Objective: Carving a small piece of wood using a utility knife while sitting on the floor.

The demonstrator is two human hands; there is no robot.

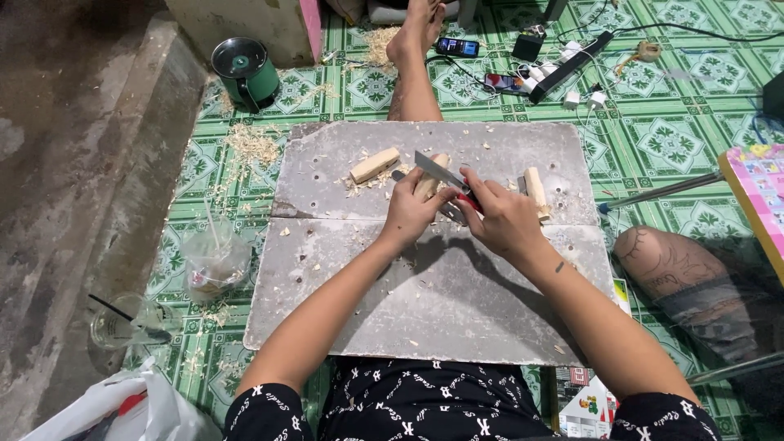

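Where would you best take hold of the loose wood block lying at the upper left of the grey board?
Probably across the long sides of the wood block, near its middle, coming from above. It lies flat and slanted on the grey board, apart from both hands, with only shavings around it, so its narrow width suits a pinch.

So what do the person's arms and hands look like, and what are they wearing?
Both arms are bare from the short sleeves down. The short black sleeves with small white printed marks end near the upper arms, and the same pattern covers the lap. The left hand and the right hand wear no gloves, and no rings or watch show. A small dark mark sits on the right forearm.
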